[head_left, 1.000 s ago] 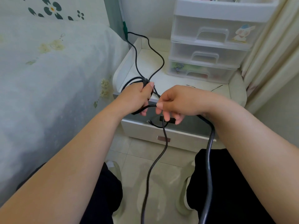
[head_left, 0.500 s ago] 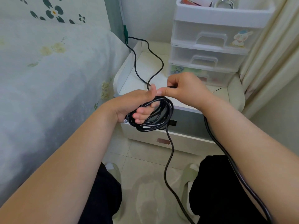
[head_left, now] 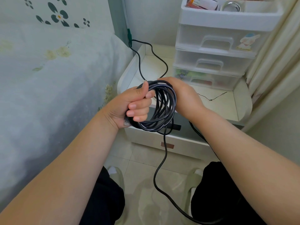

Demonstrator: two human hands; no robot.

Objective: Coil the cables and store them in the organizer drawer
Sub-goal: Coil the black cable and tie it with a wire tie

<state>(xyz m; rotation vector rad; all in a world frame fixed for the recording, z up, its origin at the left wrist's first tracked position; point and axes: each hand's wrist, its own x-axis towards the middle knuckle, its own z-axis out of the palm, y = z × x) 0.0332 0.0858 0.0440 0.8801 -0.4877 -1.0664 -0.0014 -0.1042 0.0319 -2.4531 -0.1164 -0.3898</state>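
the left hand kept a closed grip on the coil above the counter, holding the loops together, while the right hand cupped its far side, steadying it, the tail hanging floorward.

My left hand and right hand are bare: no gloves, rings, watch or wristbands. Both forearms are uncovered along their full visible length; no sleeve edge enters the view. Fingernails on the left fingers are short and unpainted. My legs wear black trousers, plain, without visible seams or markings. On my feet are pale grey-green slippers with a broad band; something white shows at the toe of each.
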